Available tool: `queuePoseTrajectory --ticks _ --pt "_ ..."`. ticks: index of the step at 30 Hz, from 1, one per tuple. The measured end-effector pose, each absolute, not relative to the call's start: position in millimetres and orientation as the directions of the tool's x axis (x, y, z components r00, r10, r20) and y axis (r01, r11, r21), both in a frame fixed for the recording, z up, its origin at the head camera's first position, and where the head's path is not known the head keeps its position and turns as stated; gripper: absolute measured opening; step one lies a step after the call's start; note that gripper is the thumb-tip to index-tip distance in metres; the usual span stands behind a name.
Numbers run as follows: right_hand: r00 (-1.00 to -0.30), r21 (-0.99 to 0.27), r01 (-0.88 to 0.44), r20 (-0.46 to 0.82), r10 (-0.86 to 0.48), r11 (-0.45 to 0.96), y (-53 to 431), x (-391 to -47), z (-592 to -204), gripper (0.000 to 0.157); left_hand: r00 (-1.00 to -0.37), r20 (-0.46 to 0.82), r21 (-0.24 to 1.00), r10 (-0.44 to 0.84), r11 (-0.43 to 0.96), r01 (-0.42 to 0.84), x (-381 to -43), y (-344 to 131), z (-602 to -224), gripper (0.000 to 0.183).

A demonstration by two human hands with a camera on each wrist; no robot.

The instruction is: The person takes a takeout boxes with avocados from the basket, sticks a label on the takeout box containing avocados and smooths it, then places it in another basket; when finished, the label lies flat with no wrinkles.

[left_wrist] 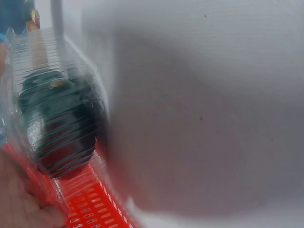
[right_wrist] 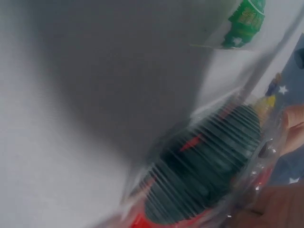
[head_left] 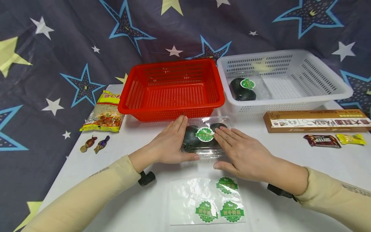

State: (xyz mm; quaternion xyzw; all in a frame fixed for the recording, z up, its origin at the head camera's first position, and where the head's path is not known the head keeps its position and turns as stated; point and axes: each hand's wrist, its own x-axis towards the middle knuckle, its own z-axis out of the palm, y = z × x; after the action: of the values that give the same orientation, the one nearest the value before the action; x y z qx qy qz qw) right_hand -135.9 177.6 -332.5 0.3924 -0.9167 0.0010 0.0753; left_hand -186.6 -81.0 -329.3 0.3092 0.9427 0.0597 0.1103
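A clear plastic clamshell box (head_left: 207,153) with dark green, rounded produce (head_left: 192,139) inside lies on the white table in front of the red basket. On its lid is a round green-and-white sticker (head_left: 204,134). My left hand (head_left: 171,141) rests on the box's left end, fingers straight and thumb along the near side. With extended fingers, my right hand (head_left: 246,151) presses on the lid beside the sticker, its thumb spread toward me. In the left wrist view the ribbed side of the box (left_wrist: 57,118) shows the produce through it. Nearer me lies a sheet of green stickers (head_left: 185,203).
Behind the box stand a red basket (head_left: 171,113) and a white basket (head_left: 290,102); the white one holds a similar stickered box (head_left: 262,87). At left are a yellow food bag (head_left: 102,112) and two wrapped candies (head_left: 101,145). A long pasta box (head_left: 316,121) and two snack packets (head_left: 322,141) lie right.
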Motion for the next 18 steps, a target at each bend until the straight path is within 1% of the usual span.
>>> queuePoseTrajectory --ticks 6,12,18 --pt "-0.677 0.005 -0.730 0.140 -0.723 0.684 183.3 -135.8 -336.2 0.081 -0.785 -0.158 0.205 0.599 0.797 0.568 -184.7 -81.6 -328.5 0.121" --pt "-0.666 -0.044 -0.741 0.177 -0.725 0.670 186.5 -136.7 -341.1 0.076 -0.784 -0.145 0.219 0.604 0.792 0.570 -184.0 -82.5 -328.9 0.121" --pt "-0.667 -0.063 -0.741 0.176 -0.724 0.668 187.6 -136.4 -340.4 0.074 -0.781 -0.123 0.226 0.612 0.784 0.578 -184.4 -82.8 -331.2 0.121"
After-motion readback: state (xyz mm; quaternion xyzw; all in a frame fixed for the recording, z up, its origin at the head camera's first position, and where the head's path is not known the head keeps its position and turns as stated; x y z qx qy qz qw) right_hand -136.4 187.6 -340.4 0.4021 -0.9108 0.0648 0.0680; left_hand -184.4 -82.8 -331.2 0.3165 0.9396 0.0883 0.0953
